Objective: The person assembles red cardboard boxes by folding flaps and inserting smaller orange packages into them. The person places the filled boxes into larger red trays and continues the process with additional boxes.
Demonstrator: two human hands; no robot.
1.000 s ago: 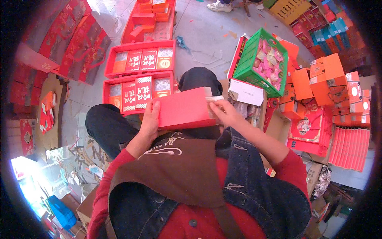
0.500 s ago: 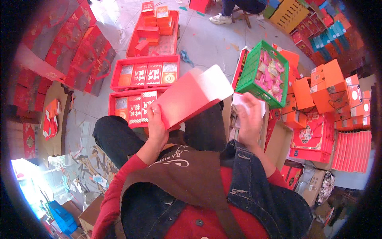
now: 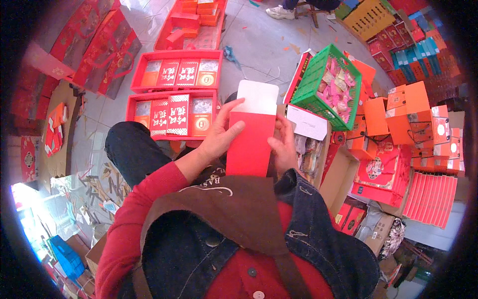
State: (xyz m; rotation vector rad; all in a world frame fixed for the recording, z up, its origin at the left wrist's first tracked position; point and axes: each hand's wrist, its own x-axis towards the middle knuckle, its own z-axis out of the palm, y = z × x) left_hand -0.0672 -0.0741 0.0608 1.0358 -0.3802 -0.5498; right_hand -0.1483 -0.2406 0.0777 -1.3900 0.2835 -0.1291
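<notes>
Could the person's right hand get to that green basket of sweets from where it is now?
Probably yes. The green basket sits just beyond the right hand with nothing between them, but that hand is gripping the red box together with the left hand.

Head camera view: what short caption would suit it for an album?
Both hands, left and right, hold a red box upright above red gift trays on the floor.

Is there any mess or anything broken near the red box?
Nothing looks broken. The red box sits upright between the left hand and right hand. Only small paper scraps lie scattered on the grey floor.
</notes>
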